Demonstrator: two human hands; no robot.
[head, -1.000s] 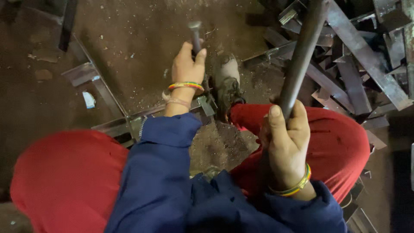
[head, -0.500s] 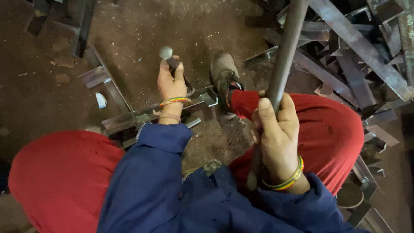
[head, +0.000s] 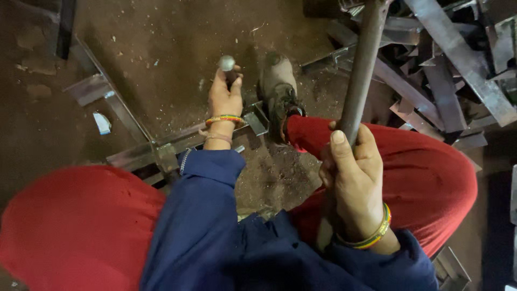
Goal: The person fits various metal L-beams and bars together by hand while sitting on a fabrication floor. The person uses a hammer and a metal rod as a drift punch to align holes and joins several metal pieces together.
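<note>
- The right hand is wrapped tight around a long metal pipe that stands over the red knee.
- The pipe looks heavy, hard and smooth; low down seems a good place to hold it.
- The left hand grips a small rod with a round knob, down by the metal bar on the floor.

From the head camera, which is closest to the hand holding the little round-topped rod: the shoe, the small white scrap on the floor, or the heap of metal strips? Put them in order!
Measured from the left hand:
1. Shoe, just to its right.
2. White scrap, on the floor to its left.
3. Heap of metal strips, far right.
</note>
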